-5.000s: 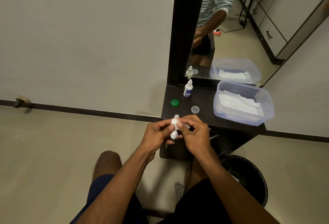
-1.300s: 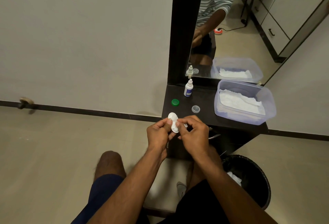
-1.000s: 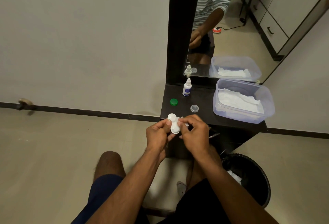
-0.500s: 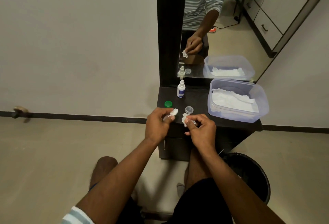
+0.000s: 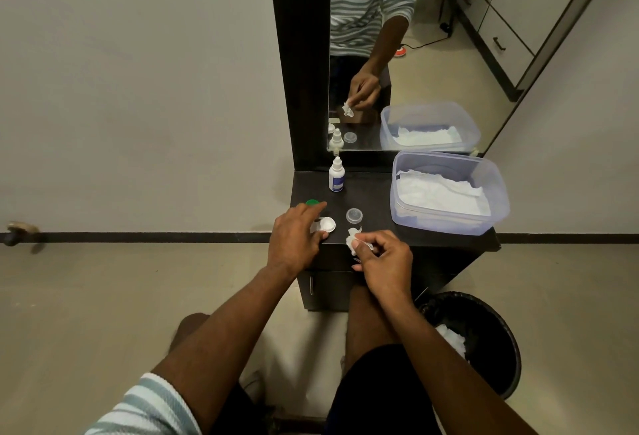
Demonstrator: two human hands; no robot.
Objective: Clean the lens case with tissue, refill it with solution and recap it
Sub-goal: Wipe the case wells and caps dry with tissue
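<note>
The white lens case point(image 5: 327, 225) lies on the dark table point(image 5: 375, 194) near its front left corner. My left hand point(image 5: 296, 236) rests over the case's left part with fingers stretched out, the index reaching to the green cap point(image 5: 313, 202). My right hand point(image 5: 384, 262) hovers at the table's front edge and pinches a crumpled white tissue point(image 5: 354, 243). A clear cap point(image 5: 354, 216) sits just behind the tissue. The small white solution bottle point(image 5: 336, 176) stands upright at the back, by the mirror.
A clear plastic tub point(image 5: 499, 199) holding white tissues fills the table's right side. A black bin point(image 5: 498, 348) with used tissue stands on the floor at the right. The mirror point(image 5: 415, 54) rises behind the table; my knees are below.
My hands have parted. The left one has set the lens case down on the table and its fingers have straightened; the right one keeps the tissue and has shifted slightly right.
</note>
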